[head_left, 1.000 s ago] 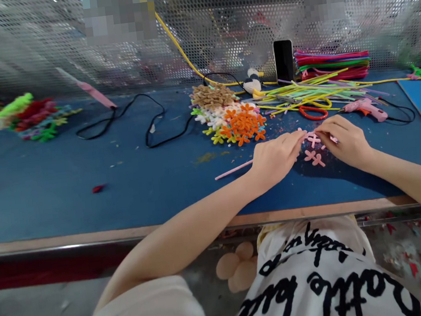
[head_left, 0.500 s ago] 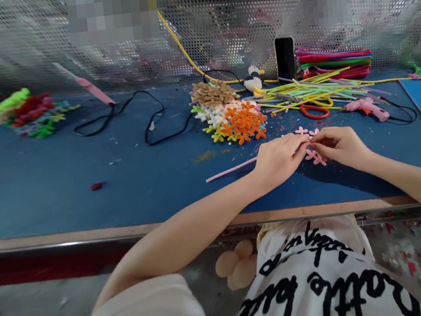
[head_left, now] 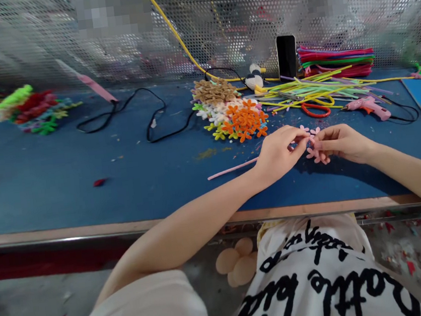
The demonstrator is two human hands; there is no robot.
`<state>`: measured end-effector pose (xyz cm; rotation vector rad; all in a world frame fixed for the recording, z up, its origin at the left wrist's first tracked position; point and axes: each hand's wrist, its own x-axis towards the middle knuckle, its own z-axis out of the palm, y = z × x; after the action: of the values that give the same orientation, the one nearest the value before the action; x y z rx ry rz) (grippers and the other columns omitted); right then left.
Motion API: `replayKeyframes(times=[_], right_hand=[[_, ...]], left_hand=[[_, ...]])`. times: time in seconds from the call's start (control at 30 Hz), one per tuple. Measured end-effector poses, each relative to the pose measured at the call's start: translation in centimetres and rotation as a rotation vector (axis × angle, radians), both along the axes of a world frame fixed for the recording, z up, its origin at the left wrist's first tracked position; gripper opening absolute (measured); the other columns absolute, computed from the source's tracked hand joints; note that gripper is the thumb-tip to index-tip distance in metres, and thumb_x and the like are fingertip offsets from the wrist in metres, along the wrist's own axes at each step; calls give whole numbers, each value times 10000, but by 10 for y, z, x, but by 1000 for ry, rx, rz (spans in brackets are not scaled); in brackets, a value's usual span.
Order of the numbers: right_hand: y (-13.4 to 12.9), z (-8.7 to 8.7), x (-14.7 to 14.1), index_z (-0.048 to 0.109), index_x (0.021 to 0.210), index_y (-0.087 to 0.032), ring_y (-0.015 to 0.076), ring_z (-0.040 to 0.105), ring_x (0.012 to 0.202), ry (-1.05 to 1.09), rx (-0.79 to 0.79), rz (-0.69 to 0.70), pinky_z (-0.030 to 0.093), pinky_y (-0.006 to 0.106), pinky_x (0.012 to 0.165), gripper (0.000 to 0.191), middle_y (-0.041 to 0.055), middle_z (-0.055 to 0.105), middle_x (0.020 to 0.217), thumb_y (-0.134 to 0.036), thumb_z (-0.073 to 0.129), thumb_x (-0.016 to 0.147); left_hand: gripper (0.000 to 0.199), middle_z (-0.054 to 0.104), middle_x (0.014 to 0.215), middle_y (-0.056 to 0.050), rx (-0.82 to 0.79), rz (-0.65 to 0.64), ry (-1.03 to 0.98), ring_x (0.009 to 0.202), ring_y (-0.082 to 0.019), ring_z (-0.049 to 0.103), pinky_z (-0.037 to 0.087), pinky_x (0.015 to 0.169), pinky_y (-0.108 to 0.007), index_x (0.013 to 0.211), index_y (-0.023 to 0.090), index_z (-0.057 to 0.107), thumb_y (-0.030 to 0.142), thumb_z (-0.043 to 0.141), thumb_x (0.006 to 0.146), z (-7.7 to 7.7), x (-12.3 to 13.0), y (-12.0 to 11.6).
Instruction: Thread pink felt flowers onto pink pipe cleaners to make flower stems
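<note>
My left hand [head_left: 279,154] is pinched closed on a pink pipe cleaner [head_left: 230,169]. Its straight end sticks out to the left from under the palm, low over the blue table. Fingertip to fingertip with it, my right hand [head_left: 343,144] pinches the bent part of the same pink pipe cleaner. Small pink pipe-cleaner flowers [head_left: 320,156] lie on the table around and beneath the fingertips, partly covered by them. My fingers hide exactly how the pipe cleaner is bent.
Behind my hands lies a pile of orange flowers [head_left: 246,119] and brown ones [head_left: 216,91]. Loose yellow and green pipe cleaners [head_left: 302,92], red-handled scissors [head_left: 316,110], a pink glue gun [head_left: 370,105] and a phone [head_left: 287,57] are farther back. A pink hot tool [head_left: 98,87] with black cord lies left.
My right hand has shifted slightly, its fingers now more closed and straightened around the pink piece. My left fingers have lifted a little and rounded. The view has moved slightly.
</note>
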<state>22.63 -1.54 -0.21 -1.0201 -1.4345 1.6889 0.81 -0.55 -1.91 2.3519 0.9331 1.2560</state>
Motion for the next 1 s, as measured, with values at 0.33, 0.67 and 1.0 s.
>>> replayKeyframes(times=[0.33,0.67,1.0], right_hand=[[-2,-3,-2,738,832,-166,150,712,597,84,18,-4,548,212,503,376,16,712,672,-439,960,699],[-2,-5,-3,767,1017,-204,155,704,608,113,117,-65,610,270,539,437,0,741,734,-383,976,679],[-4,-9,-5,827,928,-170,177,722,586,19,313,-104,593,265,493,345,41,757,716,-465,905,767]], left_hand=[[195,782,971,-68,-408,-70,-273,703,-120,690,574,639,-228,955,165,784,331,700,899,2,4,0],[194,794,920,-58,-478,-124,-256,765,-133,726,559,638,-208,981,160,742,335,713,902,-1,6,2],[200,760,849,-48,-595,-236,-260,680,-126,705,566,518,-184,1044,154,670,296,682,902,-1,7,1]])
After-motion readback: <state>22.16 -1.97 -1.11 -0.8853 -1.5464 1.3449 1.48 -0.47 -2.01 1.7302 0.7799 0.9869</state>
